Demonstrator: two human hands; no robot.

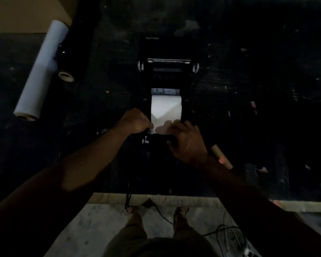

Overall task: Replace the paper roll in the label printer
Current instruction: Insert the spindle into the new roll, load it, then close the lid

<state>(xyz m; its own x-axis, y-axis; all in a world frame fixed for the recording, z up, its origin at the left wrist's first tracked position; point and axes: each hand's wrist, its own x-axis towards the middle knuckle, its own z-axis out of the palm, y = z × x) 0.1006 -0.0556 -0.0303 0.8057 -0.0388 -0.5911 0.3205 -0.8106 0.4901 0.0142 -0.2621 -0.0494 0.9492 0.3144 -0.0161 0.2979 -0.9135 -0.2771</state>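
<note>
A black label printer [167,75] stands open in the middle of a dark table, its lid tipped back. A white paper roll [165,108] lies in its bay, with the sheet drawn toward me. My left hand [135,120] pinches the paper's left edge near the printer's front. Over the front right of the printer, my right hand [187,141] lies with its fingers on the paper's right edge. A bare cardboard core [221,158] lies on the table just right of my right wrist.
A long white roll [42,71] and a black roll [65,76] lie at the left, near a brown box [26,13]. The table's near edge [156,198] runs across below my arms. Cables [228,236] trail on the floor by my feet.
</note>
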